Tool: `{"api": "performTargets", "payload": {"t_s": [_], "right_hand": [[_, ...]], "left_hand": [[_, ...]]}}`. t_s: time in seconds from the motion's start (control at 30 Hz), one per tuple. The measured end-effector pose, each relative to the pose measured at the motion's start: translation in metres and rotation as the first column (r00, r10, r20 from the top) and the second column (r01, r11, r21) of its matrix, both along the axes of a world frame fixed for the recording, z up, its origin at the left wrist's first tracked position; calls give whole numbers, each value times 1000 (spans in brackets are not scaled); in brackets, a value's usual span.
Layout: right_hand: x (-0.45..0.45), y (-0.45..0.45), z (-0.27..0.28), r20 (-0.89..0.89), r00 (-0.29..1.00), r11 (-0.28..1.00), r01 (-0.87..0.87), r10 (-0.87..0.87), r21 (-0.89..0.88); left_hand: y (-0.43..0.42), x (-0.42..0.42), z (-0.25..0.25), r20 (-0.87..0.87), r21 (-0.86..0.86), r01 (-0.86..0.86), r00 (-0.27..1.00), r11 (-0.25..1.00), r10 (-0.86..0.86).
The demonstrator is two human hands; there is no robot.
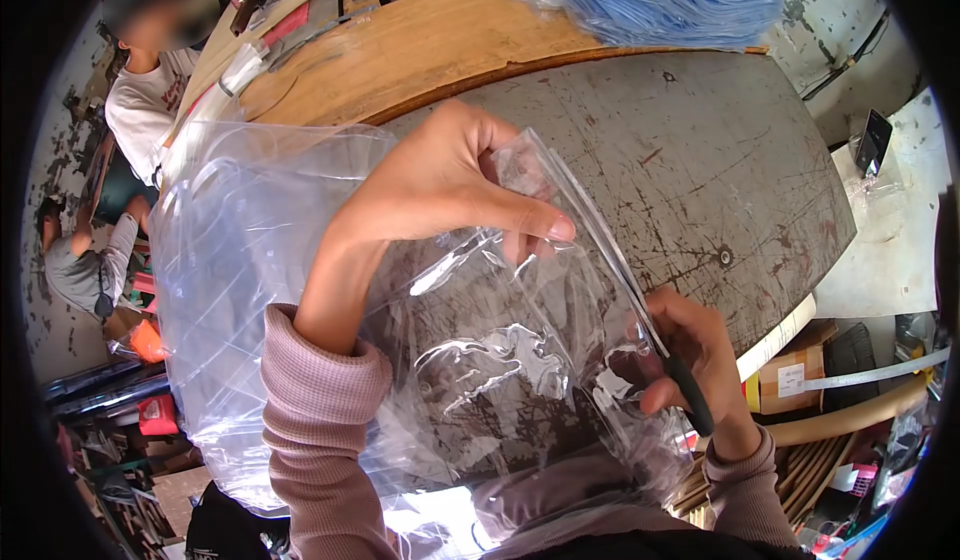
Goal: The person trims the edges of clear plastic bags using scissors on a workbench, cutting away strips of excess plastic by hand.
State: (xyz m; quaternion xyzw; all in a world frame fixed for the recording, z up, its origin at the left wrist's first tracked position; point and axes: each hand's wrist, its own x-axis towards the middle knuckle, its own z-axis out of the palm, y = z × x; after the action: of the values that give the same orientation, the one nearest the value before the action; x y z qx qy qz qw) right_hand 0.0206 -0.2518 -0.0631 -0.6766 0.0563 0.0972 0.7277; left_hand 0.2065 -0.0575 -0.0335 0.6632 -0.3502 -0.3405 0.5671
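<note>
Clear plastic sheeting [500, 360] lies crumpled over the scratched grey tabletop in front of me. My left hand [470, 180] pinches the folded plastic near its upper edge, thumb on top. My right hand [695, 350] is closed around the black handle [688, 395] of a thin tool, at the lower right of the plastic. The tool's narrow metal part runs up along the plastic's edge toward my left hand. Its exact type is hard to tell through the shiny folds. More clear plastic [240, 260] spreads out at the left, beside my left forearm.
A stack of bluish plastic pieces [680, 0] sits at the back on a wooden board [430, 45]. A person [145, 90] is at the upper left, and another [85, 260] is below. A phone [873, 144] stands at the right, above a cardboard box [790, 375].
</note>
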Motion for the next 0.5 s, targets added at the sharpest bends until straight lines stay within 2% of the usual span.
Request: {"api": "performTargets", "payload": {"t_s": [0.3, 0.37, 0.5], "right_hand": [[4, 3, -2, 7, 1000, 999, -5, 4, 47], [5, 1, 4, -42, 998, 998, -46, 48, 34], [4, 5, 5, -32, 999, 999, -10, 12, 51]], "left_hand": [[-1, -3, 1, 9, -13, -1, 1000, 1000, 1], [-1, -3, 2, 22, -12, -11, 1000, 1000, 12], [-1, -2, 2, 33, -4, -12, 999, 1000, 12]]}}
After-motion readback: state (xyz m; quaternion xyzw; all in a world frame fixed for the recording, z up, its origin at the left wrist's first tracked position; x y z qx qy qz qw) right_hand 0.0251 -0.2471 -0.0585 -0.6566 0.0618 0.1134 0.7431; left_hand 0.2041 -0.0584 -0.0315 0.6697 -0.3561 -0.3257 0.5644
